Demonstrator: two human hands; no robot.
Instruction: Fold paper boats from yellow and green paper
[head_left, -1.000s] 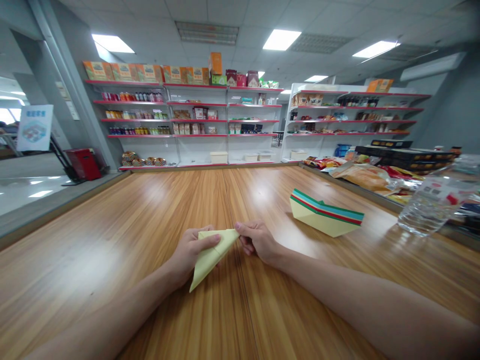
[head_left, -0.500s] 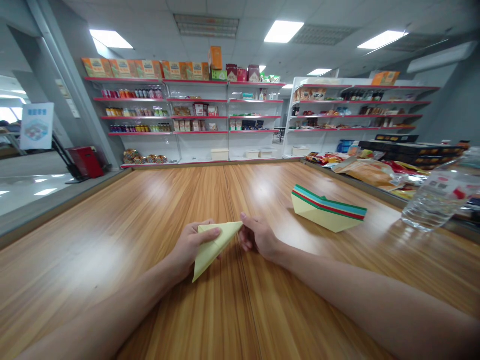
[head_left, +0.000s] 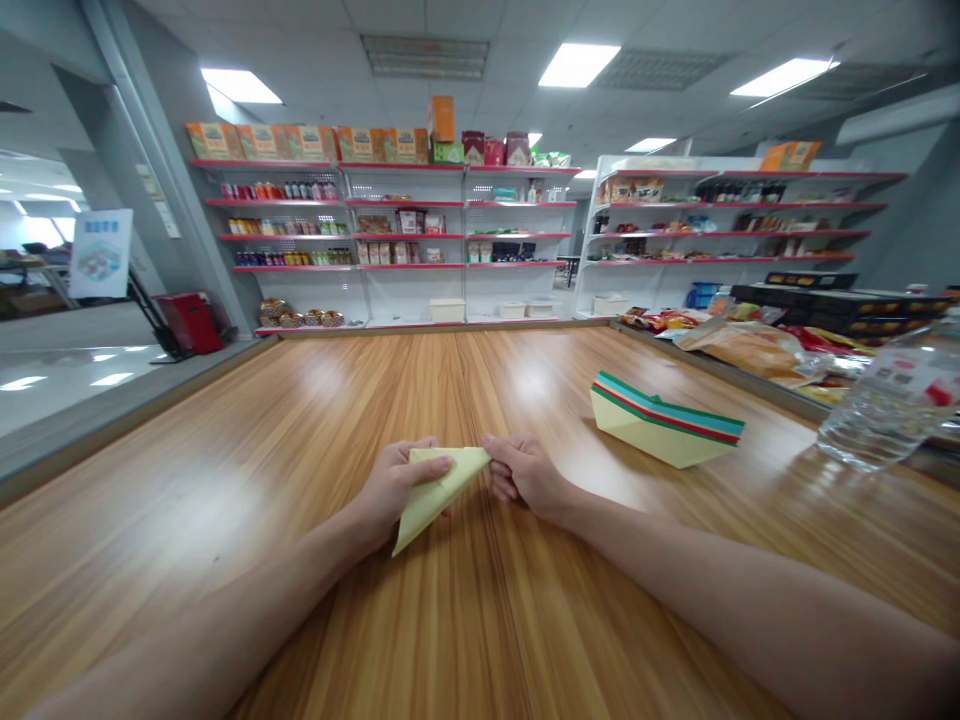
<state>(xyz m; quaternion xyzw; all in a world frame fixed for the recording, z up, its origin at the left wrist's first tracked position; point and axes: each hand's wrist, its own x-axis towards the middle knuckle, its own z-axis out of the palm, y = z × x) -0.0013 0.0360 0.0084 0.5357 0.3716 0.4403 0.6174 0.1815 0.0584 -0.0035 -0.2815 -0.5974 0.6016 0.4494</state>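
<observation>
A pale yellow sheet of folded paper (head_left: 435,497), triangular in shape, is held just above the wooden table (head_left: 360,390). My left hand (head_left: 397,485) grips its left side, thumb on top and the other fingers mostly hidden behind. At the upper right corner of the paper, my right hand (head_left: 523,470) pinches the tip between thumb and forefinger, with the remaining fingers curled. To the right stands a folded paper boat (head_left: 664,425), pale yellow with green, blue, white and red stripes along its upper edge. Neither hand touches the boat.
A clear plastic bottle (head_left: 874,410) stands at the right edge of the table. Behind it lie snack packets (head_left: 750,350) and black boxes (head_left: 817,310). Shelves with goods (head_left: 405,235) line the back wall. A sign (head_left: 101,255) and a red box (head_left: 189,322) stand at left.
The thumb and forefinger of my right hand have closed on the paper's corner, and its other fingers have curled in. The view has shifted slightly, so everything sits a little further right.
</observation>
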